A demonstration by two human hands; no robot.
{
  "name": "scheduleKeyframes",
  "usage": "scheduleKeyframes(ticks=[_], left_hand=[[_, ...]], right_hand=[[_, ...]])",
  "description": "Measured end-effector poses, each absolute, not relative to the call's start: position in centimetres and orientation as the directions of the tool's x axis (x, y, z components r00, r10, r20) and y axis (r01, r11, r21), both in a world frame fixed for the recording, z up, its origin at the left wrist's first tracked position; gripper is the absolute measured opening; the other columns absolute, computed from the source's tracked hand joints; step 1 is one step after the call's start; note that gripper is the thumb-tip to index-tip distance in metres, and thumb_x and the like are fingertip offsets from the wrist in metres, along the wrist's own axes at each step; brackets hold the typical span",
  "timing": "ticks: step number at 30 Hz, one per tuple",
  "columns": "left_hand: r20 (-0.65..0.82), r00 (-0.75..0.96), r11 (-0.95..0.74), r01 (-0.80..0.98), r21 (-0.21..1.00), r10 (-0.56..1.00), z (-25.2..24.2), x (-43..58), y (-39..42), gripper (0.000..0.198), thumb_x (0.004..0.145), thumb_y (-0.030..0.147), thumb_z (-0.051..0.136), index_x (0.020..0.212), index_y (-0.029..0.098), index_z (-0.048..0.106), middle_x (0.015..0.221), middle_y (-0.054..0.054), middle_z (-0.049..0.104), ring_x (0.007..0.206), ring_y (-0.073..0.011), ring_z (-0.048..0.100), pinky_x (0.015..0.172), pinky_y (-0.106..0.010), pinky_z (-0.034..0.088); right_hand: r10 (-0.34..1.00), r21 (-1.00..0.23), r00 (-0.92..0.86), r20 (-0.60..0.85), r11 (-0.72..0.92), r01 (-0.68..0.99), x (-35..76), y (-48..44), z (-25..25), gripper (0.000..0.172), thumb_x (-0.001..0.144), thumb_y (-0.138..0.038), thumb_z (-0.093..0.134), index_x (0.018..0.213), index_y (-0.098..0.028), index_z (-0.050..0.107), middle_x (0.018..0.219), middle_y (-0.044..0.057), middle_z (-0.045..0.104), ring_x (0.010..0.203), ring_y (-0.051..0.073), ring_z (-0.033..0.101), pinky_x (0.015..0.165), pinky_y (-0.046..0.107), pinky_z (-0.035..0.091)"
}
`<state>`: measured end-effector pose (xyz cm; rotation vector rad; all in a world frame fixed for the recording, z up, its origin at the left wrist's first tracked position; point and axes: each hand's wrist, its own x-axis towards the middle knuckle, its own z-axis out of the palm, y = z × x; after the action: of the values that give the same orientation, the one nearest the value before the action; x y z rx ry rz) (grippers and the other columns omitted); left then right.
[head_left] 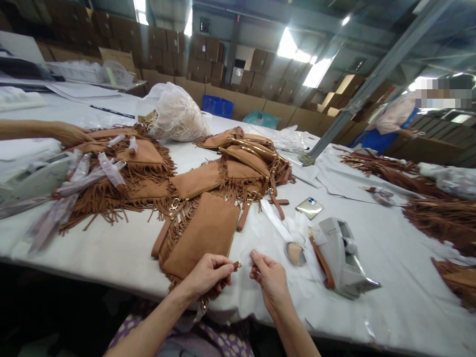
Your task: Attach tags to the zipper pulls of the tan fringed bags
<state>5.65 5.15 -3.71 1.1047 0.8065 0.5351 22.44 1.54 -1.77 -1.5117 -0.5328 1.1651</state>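
Note:
My left hand (210, 275) pinches a brown leather strap (236, 266), its small metal-tipped end poking out between thumb and finger. Below that hand hangs a gold clasp (203, 305) with some see-through plastic around it. A little to the right, my right hand (271, 280) is closed in a pinch; whatever is between its fingertips, if anything, is too small to name. Just beyond my left hand lies a tan fringed pouch (206, 230) with a zip. More fringed pouches (241, 166) with gold zips and wrist straps are heaped behind it.
Right of my hands are a grey tape dispenser (340, 258), a loose wrist strap (323, 260) and a phone (309, 208). At left, another person's hand (72, 135) rests on wrapped fringed pouches (143, 158). A metal post (349, 106) rises behind; a person (394, 119) stands far right.

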Motion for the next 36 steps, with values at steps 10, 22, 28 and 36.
scheduleKeyframes(ticks=[10, 22, 28, 36], left_hand=[[-0.274, 0.555, 0.313, 0.027, 0.95, 0.785, -3.9, 6.0, 4.6, 0.044, 0.074, 0.053, 0.062, 0.08, 0.01, 0.07, 0.056, 0.0, 0.059, 0.038, -0.0049, 0.042, 0.035, -0.016, 0.028], [-0.256, 0.544, 0.307, -0.002, 0.952, 0.799, -3.9, 6.1, 4.4, 0.041, 0.075, 0.05, 0.061, 0.079, 0.01, 0.068, 0.052, 0.002, 0.054, 0.035, -0.0044, 0.039, 0.033, -0.015, 0.028], [-0.228, 0.533, 0.25, 0.032, 0.968, 0.815, -3.8, 6.2, 4.3, 0.042, 0.077, 0.052, 0.059, 0.066, 0.012, 0.063, 0.049, 0.004, 0.051, 0.034, -0.0047, 0.038, 0.033, -0.017, 0.027], [-0.224, 0.492, 0.276, -0.034, 0.961, 0.841, -4.2, 6.1, 4.3, 0.029, 0.07, 0.032, 0.067, 0.086, 0.02, 0.047, 0.06, 0.005, 0.06, 0.042, -0.0086, 0.051, 0.038, -0.016, 0.038]], right_hand=[[0.861, -0.965, 0.448, -0.242, -0.263, -0.016, 22.2, 1.2, -1.2, 0.041, 0.062, -0.054, 0.072, 0.052, -0.016, 0.061, 0.043, -0.003, 0.051, 0.044, 0.011, 0.044, 0.047, 0.024, 0.034], [0.897, -0.961, 0.38, -0.227, -0.269, 0.06, 21.7, 0.8, -1.4, 0.045, 0.068, -0.056, 0.066, 0.05, -0.016, 0.058, 0.043, -0.003, 0.051, 0.045, 0.011, 0.044, 0.048, 0.024, 0.035], [0.913, -0.953, 0.34, -0.224, -0.278, 0.119, 21.5, 0.6, -1.2, 0.046, 0.069, -0.058, 0.064, 0.052, -0.015, 0.06, 0.045, -0.001, 0.054, 0.046, 0.012, 0.048, 0.049, 0.024, 0.036], [0.924, -0.923, 0.317, -0.213, -0.296, 0.244, 21.1, 0.3, -1.2, 0.035, 0.066, -0.045, 0.069, 0.049, -0.015, 0.063, 0.045, 0.0, 0.058, 0.046, 0.012, 0.048, 0.047, 0.023, 0.034]])
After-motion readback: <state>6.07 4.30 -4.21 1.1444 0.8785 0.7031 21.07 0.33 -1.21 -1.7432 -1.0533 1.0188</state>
